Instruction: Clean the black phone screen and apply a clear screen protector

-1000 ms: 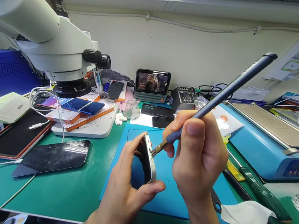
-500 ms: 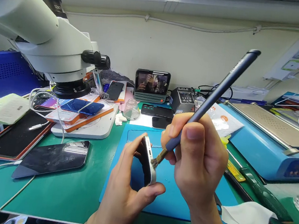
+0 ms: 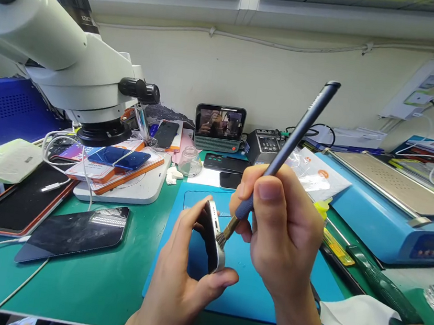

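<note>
My left hand [image 3: 183,274] grips a smartphone [image 3: 214,223] by its edges, thumb at the near corner and fingers along the far side. The phone is tilted, its silver edge with the port and speaker holes turned up toward the right. In my right hand [image 3: 283,223] is a slim dark blue brush [image 3: 291,140], held like a pen with its handle slanting up to the right. The brush's short bristles touch the phone's edge beside the port. A blue work mat [image 3: 252,293] lies beneath both hands.
At the left a microscope [image 3: 88,78] overhangs stacked boxes and phones. A dark phone [image 3: 77,232] lies on the green bench. Behind the mat stand a small display [image 3: 220,126] and a glass jar [image 3: 191,160]. To the right are a blue heating plate [image 3: 403,222], a green-handled tool [image 3: 384,283] and a white cloth [image 3: 358,317].
The brush handle has swung left and more upright, and my right hand has shifted slightly left. The bristles stay against the phone's edge. My left hand holds the phone nearly still.
</note>
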Action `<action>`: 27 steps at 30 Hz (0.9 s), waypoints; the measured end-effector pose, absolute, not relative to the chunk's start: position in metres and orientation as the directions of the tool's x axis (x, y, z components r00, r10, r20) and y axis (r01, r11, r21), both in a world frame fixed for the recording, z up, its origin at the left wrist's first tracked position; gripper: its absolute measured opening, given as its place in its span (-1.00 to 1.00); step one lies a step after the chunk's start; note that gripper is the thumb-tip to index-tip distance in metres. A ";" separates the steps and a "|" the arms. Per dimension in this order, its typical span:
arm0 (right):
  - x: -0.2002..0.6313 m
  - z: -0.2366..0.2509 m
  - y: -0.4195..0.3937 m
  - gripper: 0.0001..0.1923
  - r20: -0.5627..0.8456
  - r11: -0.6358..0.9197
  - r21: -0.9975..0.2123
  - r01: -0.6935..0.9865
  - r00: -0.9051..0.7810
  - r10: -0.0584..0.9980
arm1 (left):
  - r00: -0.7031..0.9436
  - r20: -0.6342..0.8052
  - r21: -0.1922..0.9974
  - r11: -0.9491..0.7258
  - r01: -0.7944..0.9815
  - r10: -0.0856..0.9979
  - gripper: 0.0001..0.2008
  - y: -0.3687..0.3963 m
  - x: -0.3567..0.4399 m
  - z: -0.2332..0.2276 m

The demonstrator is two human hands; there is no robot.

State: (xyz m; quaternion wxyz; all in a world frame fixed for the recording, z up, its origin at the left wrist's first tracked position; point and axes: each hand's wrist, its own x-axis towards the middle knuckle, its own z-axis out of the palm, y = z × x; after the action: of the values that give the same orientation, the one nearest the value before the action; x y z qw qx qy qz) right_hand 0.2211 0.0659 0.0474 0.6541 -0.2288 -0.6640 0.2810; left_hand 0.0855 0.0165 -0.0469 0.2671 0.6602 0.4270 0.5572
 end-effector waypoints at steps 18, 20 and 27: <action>0.223 0.051 0.065 -0.72 0.724 0.720 -0.690 -0.077 -0.048 0.689 | 0.016 0.506 0.828 -0.491 0.270 0.862 -0.17 0.016 0.084 -0.047; 0.223 0.052 0.065 -0.71 0.723 0.719 -0.691 -0.075 -0.072 0.687 | 0.023 0.511 0.824 -0.497 0.272 0.859 -0.14 0.016 0.084 -0.048; 0.225 0.051 0.068 -0.76 0.753 0.753 -0.658 -0.036 -0.082 0.653 | 0.009 0.497 0.839 -0.483 0.252 0.868 -0.15 0.016 0.085 -0.047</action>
State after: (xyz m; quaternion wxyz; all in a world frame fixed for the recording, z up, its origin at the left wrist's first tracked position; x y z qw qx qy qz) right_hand 0.2248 0.0681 0.0509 0.6389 -0.2255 -0.6841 0.2700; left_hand 0.0847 0.0159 -0.0467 0.2752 0.6548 0.4273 0.5594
